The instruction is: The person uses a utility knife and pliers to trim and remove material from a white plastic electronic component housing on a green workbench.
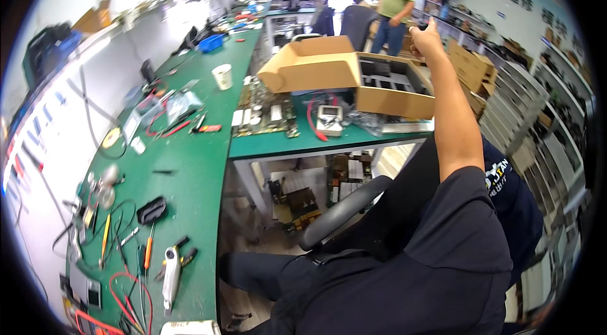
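Note:
My right arm reaches up and forward on the right of the head view, with my right hand [425, 40] raised above an open cardboard box [395, 100] of dark foam. Its fingers are curled around something small and dark, too hidden to name. My left hand is out of view. Below the box, on the green side bench [265, 145], lie circuit boards [259, 114], a small pale device [329, 121] and plastic bags.
The long left bench [190, 189] holds pliers, screwdrivers, cables, a paper cup [222, 76] and a blue tray [211, 44]. A chair armrest [341, 208] is beside my legs. A person [392, 6] stands beyond the box. Shelves [556, 120] line the right.

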A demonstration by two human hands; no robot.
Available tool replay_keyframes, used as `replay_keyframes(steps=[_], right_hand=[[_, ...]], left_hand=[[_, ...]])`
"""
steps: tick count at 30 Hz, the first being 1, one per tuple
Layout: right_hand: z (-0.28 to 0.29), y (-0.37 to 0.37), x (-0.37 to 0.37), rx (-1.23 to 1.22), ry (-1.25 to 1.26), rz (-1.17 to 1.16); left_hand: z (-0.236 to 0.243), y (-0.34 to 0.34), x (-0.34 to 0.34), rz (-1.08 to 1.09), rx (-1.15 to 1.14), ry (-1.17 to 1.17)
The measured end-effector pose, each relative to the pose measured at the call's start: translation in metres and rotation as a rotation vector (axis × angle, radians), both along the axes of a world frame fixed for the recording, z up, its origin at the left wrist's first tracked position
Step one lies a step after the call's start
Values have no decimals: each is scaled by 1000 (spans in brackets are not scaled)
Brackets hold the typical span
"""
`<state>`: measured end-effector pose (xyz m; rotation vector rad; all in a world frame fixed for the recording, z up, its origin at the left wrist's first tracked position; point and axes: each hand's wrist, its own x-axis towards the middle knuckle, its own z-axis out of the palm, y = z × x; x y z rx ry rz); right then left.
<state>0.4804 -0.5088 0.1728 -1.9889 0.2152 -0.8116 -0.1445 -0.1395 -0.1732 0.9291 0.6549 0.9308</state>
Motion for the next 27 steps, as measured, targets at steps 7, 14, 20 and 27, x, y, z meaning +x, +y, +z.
replay_keyframes(steps=[7,14,20,27], right_hand=[[-3,-148,-1,1,187,-322],[-32,-214,-5,48,362,-400],[-9,-216,-2,3,377,-371],[9,-220,4,51,371,-364]], left_hand=[[-4,12,68,132,58,9],[10,20,110,48,90,19],[12,19,121,46,92,35],[13,17,122,93,100,33]])
